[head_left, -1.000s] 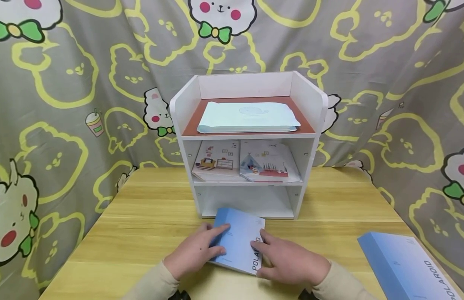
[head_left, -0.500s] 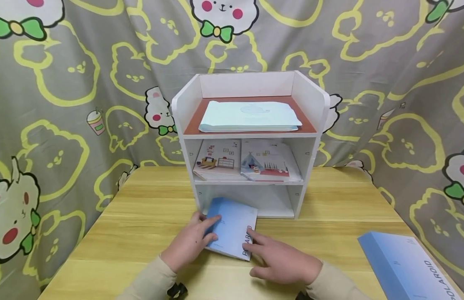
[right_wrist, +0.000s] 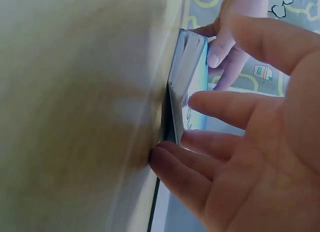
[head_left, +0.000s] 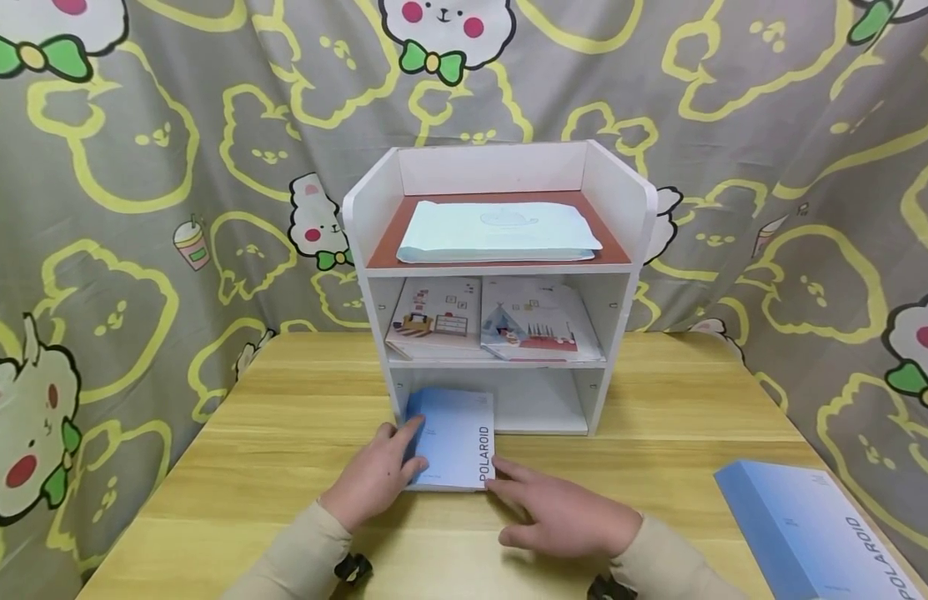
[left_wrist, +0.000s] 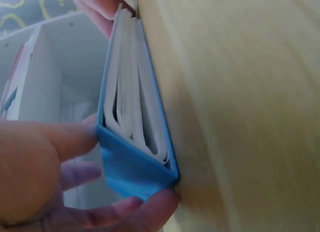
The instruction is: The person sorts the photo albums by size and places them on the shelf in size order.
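A blue-and-white photo album [head_left: 452, 446] marked POLAROID lies flat, its far part inside the left side of the shelf's bottom compartment and its near part sticking out. My left hand [head_left: 377, 475] holds its left spine. In the left wrist view, thumb and fingers lie around the blue spine [left_wrist: 131, 164], the white inner pages showing beside it. Loosely spread, the fingers of my right hand [head_left: 557, 508] touch the album's near right corner. The right wrist view shows those fingers [right_wrist: 222, 106] extended along its edge.
A white shelf unit [head_left: 636, 217] stands on the wooden table [head_left: 298, 392]. Picture booklets [head_left: 437, 321] fill its middle level; a pale green packet [head_left: 501, 233] lies on top. Another blue POLAROID album [head_left: 816, 529] lies at the right. A patterned curtain [head_left: 208, 167] hangs behind.
The album has slid forward and left into the bottom compartment and turned to line up with the shelf. Both hands have moved along with it.
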A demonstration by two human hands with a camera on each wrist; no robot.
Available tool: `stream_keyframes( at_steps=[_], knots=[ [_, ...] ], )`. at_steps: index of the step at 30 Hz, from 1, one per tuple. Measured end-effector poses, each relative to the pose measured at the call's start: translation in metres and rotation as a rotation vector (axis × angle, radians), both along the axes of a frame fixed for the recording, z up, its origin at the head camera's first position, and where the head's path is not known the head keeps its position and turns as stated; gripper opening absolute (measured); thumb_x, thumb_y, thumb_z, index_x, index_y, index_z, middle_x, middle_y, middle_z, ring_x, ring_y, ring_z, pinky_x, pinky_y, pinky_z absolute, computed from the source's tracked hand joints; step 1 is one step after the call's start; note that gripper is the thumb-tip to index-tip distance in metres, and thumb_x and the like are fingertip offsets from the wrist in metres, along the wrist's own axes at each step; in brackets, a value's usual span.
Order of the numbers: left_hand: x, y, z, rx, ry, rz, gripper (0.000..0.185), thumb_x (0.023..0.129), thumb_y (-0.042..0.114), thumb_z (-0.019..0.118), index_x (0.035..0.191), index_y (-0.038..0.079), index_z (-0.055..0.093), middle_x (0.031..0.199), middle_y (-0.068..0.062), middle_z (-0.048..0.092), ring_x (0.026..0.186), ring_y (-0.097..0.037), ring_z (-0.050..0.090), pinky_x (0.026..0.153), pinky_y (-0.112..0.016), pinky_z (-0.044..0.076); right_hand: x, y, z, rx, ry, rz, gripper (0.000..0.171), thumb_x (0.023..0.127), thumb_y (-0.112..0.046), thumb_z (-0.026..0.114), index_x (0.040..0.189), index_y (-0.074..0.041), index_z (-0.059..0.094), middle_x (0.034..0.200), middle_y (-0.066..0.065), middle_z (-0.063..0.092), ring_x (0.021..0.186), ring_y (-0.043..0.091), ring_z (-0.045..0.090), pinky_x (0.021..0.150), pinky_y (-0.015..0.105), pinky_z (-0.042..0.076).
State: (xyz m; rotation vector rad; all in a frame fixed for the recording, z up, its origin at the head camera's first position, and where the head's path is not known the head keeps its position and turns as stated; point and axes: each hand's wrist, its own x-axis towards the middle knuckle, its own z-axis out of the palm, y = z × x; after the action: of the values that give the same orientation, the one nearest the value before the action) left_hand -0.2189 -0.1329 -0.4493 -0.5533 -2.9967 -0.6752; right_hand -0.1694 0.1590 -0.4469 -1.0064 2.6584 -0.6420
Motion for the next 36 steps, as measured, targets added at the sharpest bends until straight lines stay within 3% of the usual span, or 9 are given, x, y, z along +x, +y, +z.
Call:
stream_keyframes(
  at_steps=[4, 6, 8, 11, 15, 22, 32, 36],
  knots=[
    [0.001, -0.005, 0.003, 0.068, -0.151, 0.039, 0.09, 0.087, 0.042, 0.08, 0.155, 0.002, 0.036, 0.145, -0.031, 0.047, 0.127, -0.046, 0.053, 0.103, -0.059, 0.045, -0.008, -0.002, 0.0, -0.145, -0.115, -0.088, 0.07, 0.099, -0.047, 0.06, 0.155, -0.009, 0.042, 0.159, 0.017, 0.036, 0.138, 0.034, 0.045, 0.111, 0.053, 0.038],
    [0.002, -0.008, 0.004, 0.099, -0.206, 0.034, 0.099, 0.079, 0.038, 0.087, 0.153, -0.002, 0.035, 0.147, -0.031, 0.046, 0.132, -0.045, 0.049, 0.107, -0.059, 0.041, -0.013, -0.003, 0.0, -0.246, -0.218, -0.123, 0.067, 0.101, -0.044, 0.058, 0.155, -0.006, 0.041, 0.155, 0.016, 0.041, 0.123, 0.03, 0.059, 0.107, 0.051, 0.044],
    [0.002, -0.011, 0.004, 0.117, -0.237, 0.016, 0.1, 0.072, 0.031, 0.093, 0.148, -0.005, 0.038, 0.141, -0.031, 0.051, 0.129, -0.042, 0.052, 0.106, -0.057, 0.043, -0.017, -0.003, -0.001, -0.348, -0.342, -0.153, 0.064, 0.103, -0.04, 0.057, 0.155, -0.006, 0.041, 0.154, 0.015, 0.044, 0.107, 0.024, 0.067, 0.105, 0.049, 0.046],
    [0.001, -0.012, 0.003, 0.1, -0.241, -0.021, 0.085, 0.07, 0.022, 0.094, 0.135, -0.002, 0.046, 0.124, -0.027, 0.062, 0.112, -0.034, 0.061, 0.095, -0.053, 0.051, -0.021, -0.005, -0.002, -0.452, -0.508, -0.192, 0.063, 0.102, -0.038, 0.057, 0.155, -0.008, 0.04, 0.155, 0.016, 0.042, 0.088, 0.02, 0.072, 0.105, 0.052, 0.044],
    [-0.001, -0.013, 0.001, 0.078, -0.234, -0.054, 0.061, 0.076, 0.018, 0.09, 0.117, 0.005, 0.047, 0.1, -0.014, 0.064, 0.088, -0.022, 0.06, 0.076, -0.044, 0.053, -0.023, -0.01, -0.006, -0.53, -0.594, -0.22, 0.064, 0.1, -0.038, 0.061, 0.155, -0.009, 0.042, 0.157, 0.017, 0.04, 0.094, 0.022, 0.072, 0.111, 0.058, 0.035],
    [-0.002, -0.015, 0.002, 0.065, -0.198, -0.056, 0.038, 0.088, 0.023, 0.08, 0.106, 0.01, 0.049, 0.085, -0.004, 0.057, 0.077, -0.018, 0.054, 0.065, -0.038, 0.049, -0.029, -0.018, -0.011, -0.607, -0.604, -0.247, 0.061, 0.104, -0.033, 0.056, 0.155, -0.005, 0.04, 0.155, 0.021, 0.041, 0.108, 0.027, 0.069, 0.111, 0.054, 0.038],
    [-0.011, -0.007, 0.004, -0.035, -0.031, -0.012, 0.024, 0.096, 0.025, 0.071, 0.096, 0.013, 0.05, 0.078, 0.0, 0.049, 0.067, -0.017, 0.047, 0.058, -0.033, 0.042, -0.046, -0.021, -0.014, -0.735, -0.591, -0.286, 0.059, 0.104, -0.025, 0.055, 0.151, 0.006, 0.039, 0.15, 0.03, 0.042, 0.125, 0.038, 0.057, 0.106, 0.044, 0.046],
    [-0.004, -0.01, 0.01, -0.092, 0.045, -0.055, 0.022, 0.095, 0.03, 0.072, 0.092, 0.015, 0.055, 0.077, 0.004, 0.05, 0.063, -0.012, 0.047, 0.053, -0.03, 0.042, -0.043, -0.018, -0.009, -0.563, -0.387, -0.279, 0.052, 0.103, -0.027, 0.056, 0.147, -0.001, 0.049, 0.145, 0.021, 0.051, 0.124, 0.035, 0.058, 0.107, 0.052, 0.043]
  ],
)
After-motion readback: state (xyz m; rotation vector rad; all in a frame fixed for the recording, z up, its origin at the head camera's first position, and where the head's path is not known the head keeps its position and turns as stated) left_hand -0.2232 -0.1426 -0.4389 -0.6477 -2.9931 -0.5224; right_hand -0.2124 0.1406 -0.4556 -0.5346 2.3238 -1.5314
